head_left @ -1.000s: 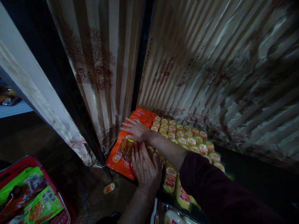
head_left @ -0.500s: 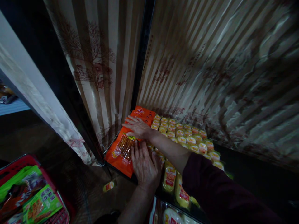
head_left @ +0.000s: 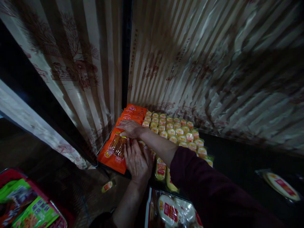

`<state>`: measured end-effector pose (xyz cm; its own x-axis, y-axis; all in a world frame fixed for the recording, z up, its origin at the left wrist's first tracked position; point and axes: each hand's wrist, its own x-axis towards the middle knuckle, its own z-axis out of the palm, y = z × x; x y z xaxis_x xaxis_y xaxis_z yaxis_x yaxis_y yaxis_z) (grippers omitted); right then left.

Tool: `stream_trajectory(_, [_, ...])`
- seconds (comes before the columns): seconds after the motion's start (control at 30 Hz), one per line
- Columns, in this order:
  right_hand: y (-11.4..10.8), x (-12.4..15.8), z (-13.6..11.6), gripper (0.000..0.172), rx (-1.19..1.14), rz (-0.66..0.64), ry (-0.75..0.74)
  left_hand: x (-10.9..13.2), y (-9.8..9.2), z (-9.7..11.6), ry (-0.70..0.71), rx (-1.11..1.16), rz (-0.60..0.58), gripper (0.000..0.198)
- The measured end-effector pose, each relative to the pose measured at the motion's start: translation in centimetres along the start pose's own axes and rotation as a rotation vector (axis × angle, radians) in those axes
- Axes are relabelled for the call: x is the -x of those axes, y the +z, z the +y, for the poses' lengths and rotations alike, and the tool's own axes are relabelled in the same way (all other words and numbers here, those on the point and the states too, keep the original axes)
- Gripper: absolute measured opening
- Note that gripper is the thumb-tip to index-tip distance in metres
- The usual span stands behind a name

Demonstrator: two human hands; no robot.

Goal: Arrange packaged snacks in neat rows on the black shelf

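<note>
My right hand [head_left: 130, 128] lies flat, fingers stretched out, on the upper part of an orange snack packet [head_left: 113, 150] at the left end of a dark shelf [head_left: 237, 158]. My left hand [head_left: 136, 161] rests palm down with fingers together along the packet's right edge. More orange packets [head_left: 133, 111] are stacked behind it. Rows of small yellow packs [head_left: 177, 131] fill the shelf to the right of my hands.
Striped curtains [head_left: 190, 63] hang behind and to the left of the shelf. A red basket [head_left: 7, 175] with green packets [head_left: 35, 215] sits on the floor at lower left. A small pack [head_left: 106, 186] lies on the floor. White wrapped goods [head_left: 173, 212] sit below; another pack [head_left: 280, 185] lies at right.
The camera has swung right, so everything has shifted left in view. Both hands stay pressed on the orange packet, the right hand a little further along its top.
</note>
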<state>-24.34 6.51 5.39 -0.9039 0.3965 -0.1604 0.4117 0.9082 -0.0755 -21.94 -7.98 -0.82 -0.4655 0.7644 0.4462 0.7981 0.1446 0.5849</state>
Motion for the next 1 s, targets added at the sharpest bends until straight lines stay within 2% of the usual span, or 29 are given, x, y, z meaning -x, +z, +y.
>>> stream_trajectory(0.07, [-0.2,0.4,-0.3,0.05,-0.029,0.035,0.021,0.0,-0.2,0.1,0.004,0.004,0.003,0.05])
stream_trajectory(0.17, [-0.6,1.7,-0.4,0.043,-0.082,0.164,0.097,0.0,-0.5,0.0,0.01,-0.011,0.014,0.048])
stream_trajectory(0.27, [-0.7,4.6,0.2,0.04,-0.128,0.281,0.226,0.1,-0.6,0.0,0.032,-0.021,0.029,0.046])
stream_trajectory(0.33, [-0.5,7.7,0.8,0.039,-0.136,0.398,0.319,0.2,-0.6,0.0,0.058,-0.009,0.036,0.047])
stream_trajectory(0.43, [0.9,14.3,1.6,0.044,-0.108,0.658,0.473,0.4,-0.6,0.3,0.065,0.004,0.047,0.05])
stream_trajectory(0.53, [3.8,21.8,1.4,0.05,-0.123,0.973,0.777,0.7,-0.5,0.6,0.064,-0.001,0.041,0.053])
stream_trajectory(0.6, [6.6,26.1,0.6,0.055,-0.161,1.1,0.987,0.9,-0.3,0.7,0.077,-0.007,0.033,0.053])
stream_trajectory(0.7, [10.7,29.7,-1.1,0.066,-0.204,1.127,1.168,1.1,-0.2,0.9,0.102,-0.031,0.028,0.053])
stream_trajectory(0.8, [13.2,30.1,-2.7,0.068,-0.225,1.059,1.18,1.2,-0.1,1.2,0.119,-0.077,0.021,0.053])
stream_trajectory(0.87, [13.7,29.5,-3.3,0.066,-0.195,0.992,1.16,1.3,0.0,1.3,0.129,-0.088,0.013,0.053])
stream_trajectory(1.0, [13.3,28.5,-3.8,0.059,-0.158,0.844,1.141,1.3,0.3,1.4,0.154,-0.082,-0.009,0.052])
